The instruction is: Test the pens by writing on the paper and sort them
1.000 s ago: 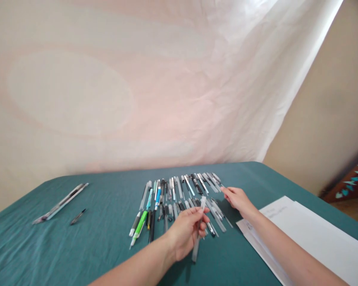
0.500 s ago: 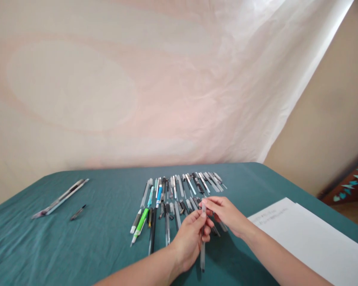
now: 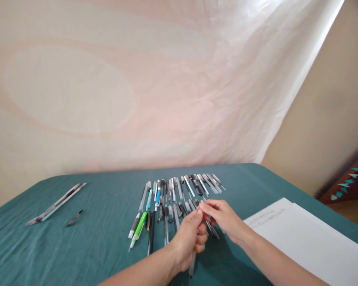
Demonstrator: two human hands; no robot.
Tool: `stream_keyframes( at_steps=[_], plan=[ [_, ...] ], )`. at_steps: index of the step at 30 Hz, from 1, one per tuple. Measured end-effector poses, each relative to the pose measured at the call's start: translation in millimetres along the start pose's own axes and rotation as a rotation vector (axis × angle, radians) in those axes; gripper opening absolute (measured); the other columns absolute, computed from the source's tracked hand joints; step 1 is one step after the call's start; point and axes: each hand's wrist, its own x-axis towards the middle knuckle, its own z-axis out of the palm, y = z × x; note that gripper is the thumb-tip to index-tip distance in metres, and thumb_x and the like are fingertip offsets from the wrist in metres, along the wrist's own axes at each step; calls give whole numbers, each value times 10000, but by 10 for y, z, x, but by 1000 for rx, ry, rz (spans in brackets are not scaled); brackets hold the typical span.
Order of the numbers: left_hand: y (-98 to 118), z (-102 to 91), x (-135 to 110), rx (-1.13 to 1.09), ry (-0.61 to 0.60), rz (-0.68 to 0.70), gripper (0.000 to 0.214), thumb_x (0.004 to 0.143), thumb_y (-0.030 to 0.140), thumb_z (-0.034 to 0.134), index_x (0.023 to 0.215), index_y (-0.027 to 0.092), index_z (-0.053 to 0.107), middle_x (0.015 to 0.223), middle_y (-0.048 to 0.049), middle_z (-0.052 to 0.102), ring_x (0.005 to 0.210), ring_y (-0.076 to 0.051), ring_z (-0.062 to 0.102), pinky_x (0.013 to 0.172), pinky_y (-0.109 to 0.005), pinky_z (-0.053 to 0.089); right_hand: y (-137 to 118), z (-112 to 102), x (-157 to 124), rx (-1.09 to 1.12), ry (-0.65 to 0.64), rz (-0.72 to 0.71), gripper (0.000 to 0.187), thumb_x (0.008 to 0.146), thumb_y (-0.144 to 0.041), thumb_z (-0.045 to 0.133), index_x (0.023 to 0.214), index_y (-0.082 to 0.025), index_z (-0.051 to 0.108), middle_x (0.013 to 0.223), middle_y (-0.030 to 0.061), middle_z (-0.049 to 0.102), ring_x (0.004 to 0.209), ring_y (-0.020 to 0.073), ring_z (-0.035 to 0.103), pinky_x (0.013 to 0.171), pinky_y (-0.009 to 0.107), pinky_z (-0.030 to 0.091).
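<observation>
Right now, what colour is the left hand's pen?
Pen: translucent grey where visible, best in the head view.

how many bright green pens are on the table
1: the bright green pen lies at the near left of the pen rows, beside a grey-and-white pen. Others may be hidden behind the left hand and right hand.

This is an indoor room, kind unclear; a cloth-covered table (image 3: 107, 222), draped sheet (image 3: 167, 99) and beige wall (image 3: 322, 111) show it.
</observation>
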Motion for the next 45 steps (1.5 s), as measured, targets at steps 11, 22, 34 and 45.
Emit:
stream_keyframes(
  at_steps=[11, 22, 34, 45],
  plan=[
    [22, -6, -26, 56, -35, -9, 334, 753, 544, 474, 788, 218, 409, 486, 109, 193, 384, -32, 84, 398, -192, 7, -2, 28, -21, 1, 88, 20, 344, 710, -465, 583, 579, -147, 561, 508, -42, 416, 486, 78, 355, 448, 200, 277],
    [-9, 18, -59, 60, -78, 28, 361, 754, 571, 457, 831, 223, 404, 508, 105, 230, 380, -23, 133, 406, -190, 45, 15, -108, 55, 33, 133, 48, 395, 733, -505, 533, 823, -138, 649, 694, 39, 580, 590, 128, 493, 452, 200, 359],
    [-70, -65, -21, -50, -90, 135, 341, 769, 504, 501, 877, 182, 469, 557, 78, 320, 411, -25, 166, 403, -192, 62, 473, -988, 402, -509, 142, 6, 324, 725, -426, 512, 600, -144, 613, 496, -5, 535, 465, 117, 479, 427, 202, 325],
    [-22, -140, 59, -159, -7, 235, 298, 780, 426, 532, 894, 154, 491, 555, 72, 345, 400, -15, 179, 376, -164, 83, 603, -915, 471, -687, 219, -111, 248, 736, -363, 516, 753, -198, 701, 758, 46, 682, 716, 202, 579, 654, 261, 385]
  ],
)
